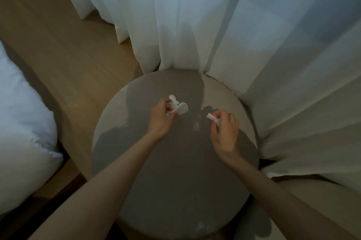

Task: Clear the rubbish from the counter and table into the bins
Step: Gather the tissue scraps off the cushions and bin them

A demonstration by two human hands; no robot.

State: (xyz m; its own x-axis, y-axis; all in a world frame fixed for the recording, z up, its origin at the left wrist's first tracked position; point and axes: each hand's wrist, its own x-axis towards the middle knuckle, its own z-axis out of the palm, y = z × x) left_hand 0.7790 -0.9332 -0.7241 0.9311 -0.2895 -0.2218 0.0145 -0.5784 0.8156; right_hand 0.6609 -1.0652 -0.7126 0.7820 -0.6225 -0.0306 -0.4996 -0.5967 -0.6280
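Observation:
A round grey table (175,171) fills the middle of the view. My left hand (161,117) is over its far half and holds several white paper scraps (178,106) that stick out past the fingers. To the right, my right hand (225,130) pinches a small white paper scrap (212,117) just above the tabletop. The two hands are apart. No bin is in view.
White sheer curtains (214,25) hang right behind the table and along the right side. A bed with white bedding (21,122) is at the left. A strip of wooden floor (64,60) runs between bed and table. A pale seat (312,200) shows at the lower right.

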